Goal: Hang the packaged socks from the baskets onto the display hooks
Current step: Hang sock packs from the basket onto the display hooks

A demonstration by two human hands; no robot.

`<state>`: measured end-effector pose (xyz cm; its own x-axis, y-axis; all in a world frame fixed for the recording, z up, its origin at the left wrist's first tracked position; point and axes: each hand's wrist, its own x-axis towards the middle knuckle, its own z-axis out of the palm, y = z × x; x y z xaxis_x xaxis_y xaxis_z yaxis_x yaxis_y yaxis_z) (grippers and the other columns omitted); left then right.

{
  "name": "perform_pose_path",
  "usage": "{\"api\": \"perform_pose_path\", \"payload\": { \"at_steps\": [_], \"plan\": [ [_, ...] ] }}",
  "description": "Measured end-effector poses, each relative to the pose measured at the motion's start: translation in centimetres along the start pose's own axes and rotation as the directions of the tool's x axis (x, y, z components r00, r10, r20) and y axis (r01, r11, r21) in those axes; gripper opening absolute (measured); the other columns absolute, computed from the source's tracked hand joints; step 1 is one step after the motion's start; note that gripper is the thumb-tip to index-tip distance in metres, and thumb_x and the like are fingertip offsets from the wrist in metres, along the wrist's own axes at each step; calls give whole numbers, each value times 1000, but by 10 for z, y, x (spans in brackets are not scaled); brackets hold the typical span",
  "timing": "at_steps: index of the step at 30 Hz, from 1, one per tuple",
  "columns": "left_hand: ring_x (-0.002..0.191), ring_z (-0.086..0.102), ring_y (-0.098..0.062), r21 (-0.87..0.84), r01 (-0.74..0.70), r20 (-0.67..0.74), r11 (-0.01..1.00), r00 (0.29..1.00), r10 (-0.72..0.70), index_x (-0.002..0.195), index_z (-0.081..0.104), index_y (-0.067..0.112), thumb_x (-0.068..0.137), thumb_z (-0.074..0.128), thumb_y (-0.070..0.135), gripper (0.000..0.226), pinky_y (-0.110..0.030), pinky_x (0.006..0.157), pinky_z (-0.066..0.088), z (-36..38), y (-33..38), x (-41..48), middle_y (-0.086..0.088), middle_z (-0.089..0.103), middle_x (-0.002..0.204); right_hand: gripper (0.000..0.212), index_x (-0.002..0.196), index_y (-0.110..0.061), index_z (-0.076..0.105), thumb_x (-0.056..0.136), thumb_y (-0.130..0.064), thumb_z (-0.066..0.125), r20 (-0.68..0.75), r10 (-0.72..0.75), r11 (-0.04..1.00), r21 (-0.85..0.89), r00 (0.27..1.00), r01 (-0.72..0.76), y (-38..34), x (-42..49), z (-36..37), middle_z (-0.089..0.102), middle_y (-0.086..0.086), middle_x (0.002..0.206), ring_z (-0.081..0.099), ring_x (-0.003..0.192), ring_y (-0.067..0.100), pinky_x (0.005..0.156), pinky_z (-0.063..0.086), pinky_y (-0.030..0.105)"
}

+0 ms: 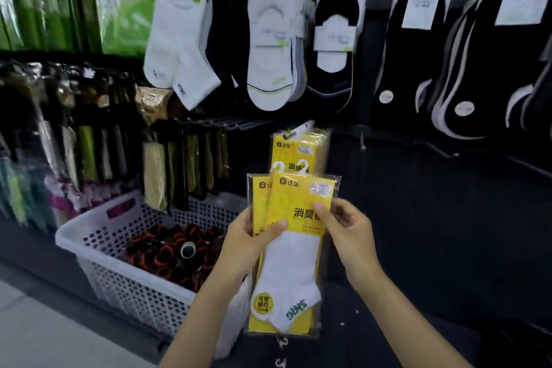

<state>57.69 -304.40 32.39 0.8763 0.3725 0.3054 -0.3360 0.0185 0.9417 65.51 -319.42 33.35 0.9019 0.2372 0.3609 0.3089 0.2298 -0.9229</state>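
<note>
Head: sock packet point(294, 263) upright, hook-end up

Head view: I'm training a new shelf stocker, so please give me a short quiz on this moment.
1. True or false: the left hand and the right hand both hold the yellow sock packs.
2. The white basket sits: A) left of the hands, B) right of the hands, C) on a hook.
3. Fill in: the socks in the front held pack are ___.
Key: 1 true; 2 A; 3 white.
</note>
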Motion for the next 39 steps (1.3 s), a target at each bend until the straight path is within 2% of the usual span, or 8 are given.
{"api": "perform_pose_path", "payload": {
  "at_steps": [9, 14, 16, 19, 24, 27, 30, 39],
  "plan": [
    [92, 63, 11, 7, -63, -194, 998, 979, 63, 98, 69, 29, 89, 46, 52, 33, -6, 73, 44, -28, -3, 12, 20, 72, 97, 9, 94, -11, 65, 89, -18, 65, -2, 70, 995, 70, 998, -70, -1, 21, 31, 76, 1, 89, 72, 86, 16, 69, 57, 22],
    [56, 51, -10, 131, -150, -316, 980, 930, 185, 78, 61, 10, 92, 46, 46, 42, -4, 61, 43, -47, -6, 13, 4, 48, 58, 6, 88, -12, 64, 90, -18, 65, -109, 50, 999, 13, 993, -49, -15, 44, 35, 74, 8, 88, 69, 85, 23, 85, 54, 42],
    [71, 64, 7, 152, -171, -326, 973, 921, 213, 92, 69, 24, 95, 45, 40, 30, -2, 65, 44, -56, -3, 13, 20, 68, 72, 3, 89, -13, 64, 90, -16, 65, -126, 60, 998, 2, 990, -60, -19, 56, 36, 74, 8, 89, 70, 86, 24, 87, 55, 44],
    [75, 54, 28, 146, -140, -397, 979, 899, 188, 90, 60, 38, 96, 46, 39, 15, 7, 60, 36, -68, 2, 11, 44, 61, 74, 9, 94, -10, 64, 90, -17, 65, -117, 80, 994, -63, 990, -88, -19, 71, 41, 72, 15, 96, 68, 96, 33, 90, 54, 49],
    [66, 49, 32, 137, -120, -445, 983, 880, 169, 86, 55, 40, 95, 46, 41, 13, 7, 55, 36, -84, 3, 10, 46, 56, 65, 21, 94, 3, 62, 89, -17, 65, -156, 74, 990, -106, 985, -91, -4, 87, 51, 66, 28, 103, 62, 100, 44, 87, 52, 57],
    [67, 50, 31, 134, -110, -436, 985, 886, 159, 85, 55, 41, 95, 46, 42, 13, 0, 60, 40, -85, 3, 10, 40, 60, 68, 27, 87, 5, 59, 88, -22, 66, -209, 95, 985, -119, 973, -122, 6, 100, 52, 66, 26, 91, 62, 86, 44, 77, 56, 45],
    [63, 51, 22, 116, -73, -460, 990, 880, 119, 76, 49, 39, 93, 47, 47, 19, -11, 65, 36, -84, 2, 10, 25, 53, 70, 22, 84, -10, 62, 84, -29, 72, -289, 124, 977, -131, 949, -167, 14, 109, 48, 64, 2, 80, 61, 79, 19, 64, 47, 23],
    [56, 41, 8, 131, -61, -382, 990, 918, 107, 71, 44, 35, 91, 49, 51, 26, -12, 58, 36, -73, -5, 11, 20, 42, 65, 23, 98, -12, 56, 84, -21, 72, -391, 110, 953, -219, 914, -209, 33, 73, 24, 60, 7, 100, 57, 80, 14, 64, 47, 22]
  ]
}}
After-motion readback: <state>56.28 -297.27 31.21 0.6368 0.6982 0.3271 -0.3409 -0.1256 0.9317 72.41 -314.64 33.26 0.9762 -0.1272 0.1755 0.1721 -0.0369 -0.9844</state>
